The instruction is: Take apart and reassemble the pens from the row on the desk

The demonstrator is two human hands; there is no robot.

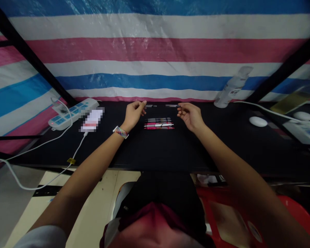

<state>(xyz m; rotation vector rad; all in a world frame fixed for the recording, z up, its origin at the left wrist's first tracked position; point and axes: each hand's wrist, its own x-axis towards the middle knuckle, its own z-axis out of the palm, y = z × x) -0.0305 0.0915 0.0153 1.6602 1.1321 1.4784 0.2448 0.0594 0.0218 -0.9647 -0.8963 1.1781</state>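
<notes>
Near the back of the black table, my left hand [134, 114] is closed, thumb against fingers, on a short dark pen part [151, 105] pointing right. Across a small gap, my right hand [191, 115] pinches another slim pen part [172, 105], pale along its length and pointing left. The two parts lie roughly in line and do not touch. Between and below the hands, several pens [158, 123] lie side by side on the table, dark ones at the back, red and white ones in front. The ends inside my fingers are hidden.
At the left, a power strip [73, 113] and a phone [92, 120] on a white cable rest on the black table [155, 151]. A clear bottle [232, 88] stands back right, near a white mouse-like object [258, 121]. A striped sheet [155, 50] hangs behind.
</notes>
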